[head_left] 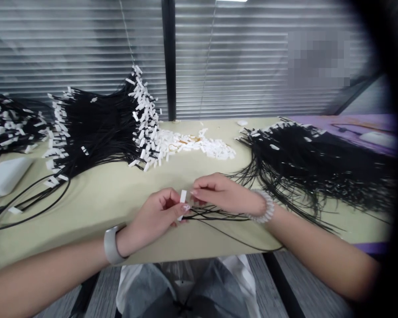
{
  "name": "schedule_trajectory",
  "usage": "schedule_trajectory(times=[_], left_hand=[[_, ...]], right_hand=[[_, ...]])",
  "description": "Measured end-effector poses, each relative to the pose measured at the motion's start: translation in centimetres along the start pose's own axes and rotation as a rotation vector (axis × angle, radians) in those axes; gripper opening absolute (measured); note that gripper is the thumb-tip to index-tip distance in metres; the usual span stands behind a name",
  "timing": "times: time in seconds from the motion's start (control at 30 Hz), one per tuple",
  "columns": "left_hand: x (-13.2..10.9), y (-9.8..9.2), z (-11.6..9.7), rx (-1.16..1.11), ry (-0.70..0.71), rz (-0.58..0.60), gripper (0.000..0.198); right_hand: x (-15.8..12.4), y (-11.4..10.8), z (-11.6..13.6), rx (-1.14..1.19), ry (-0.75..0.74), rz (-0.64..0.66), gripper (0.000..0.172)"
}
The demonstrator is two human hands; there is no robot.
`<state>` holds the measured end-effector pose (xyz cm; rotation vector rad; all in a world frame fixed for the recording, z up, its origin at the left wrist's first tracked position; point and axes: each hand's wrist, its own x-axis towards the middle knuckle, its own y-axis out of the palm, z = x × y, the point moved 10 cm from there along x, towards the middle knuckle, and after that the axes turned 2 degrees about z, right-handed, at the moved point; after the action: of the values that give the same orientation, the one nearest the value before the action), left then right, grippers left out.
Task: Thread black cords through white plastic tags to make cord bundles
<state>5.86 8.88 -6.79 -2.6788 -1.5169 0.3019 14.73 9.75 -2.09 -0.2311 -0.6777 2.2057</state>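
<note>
My left hand (155, 212) is closed, thumb against fingers, on a small white plastic piece (183, 196) that stands nearly upright between them. Several thin black cables (219, 215) run from the left fingertips to the right, passing below my right hand (223, 194). The right thumb and fingers are pinched together just beside the top of the white piece; what is between them, if anything, is too small to make out. Both hands are above the near part of the table (119, 203).
A tall stack of black cables with white ends (99, 119) stands at the left, beside a heap of loose white pieces (215, 148). More black cables (305, 159) lie spread at the right. A white box (8, 176) and a looped cable (68, 187) are at far left.
</note>
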Motion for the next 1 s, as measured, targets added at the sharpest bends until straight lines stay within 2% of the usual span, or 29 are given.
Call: schedule_trajectory(times=[0.07,0.27,0.43,0.7,0.83,1.0], left_hand=[[0.0,-0.1,-0.2,0.014,0.017,-0.006,0.025],[-0.2,0.0,-0.3,0.113,0.005,-0.018,0.026],[-0.4,0.2,-0.5,0.151,-0.005,-0.009,0.029],[-0.2,0.4,-0.7,0.084,-0.009,0.028,0.027],[0.0,0.2,-0.3,0.041,-0.027,0.046,0.026],[0.2,-0.1,0.1,-0.002,-0.032,0.034,0.026]], right_hand=[[-0.3,0.3,0.2,-0.144,-0.016,0.068,0.030],[-0.5,1.2,1.5,-0.382,-0.105,0.078,0.021],[-0.5,1.9,1.8,-0.304,-0.128,0.138,0.022],[-0.6,1.8,2.3,-0.295,-0.206,0.137,0.015],[-0.7,1.7,2.0,-0.356,-0.190,0.140,0.018],[-0.7,1.6,2.1,-0.443,-0.218,0.079,0.016]])
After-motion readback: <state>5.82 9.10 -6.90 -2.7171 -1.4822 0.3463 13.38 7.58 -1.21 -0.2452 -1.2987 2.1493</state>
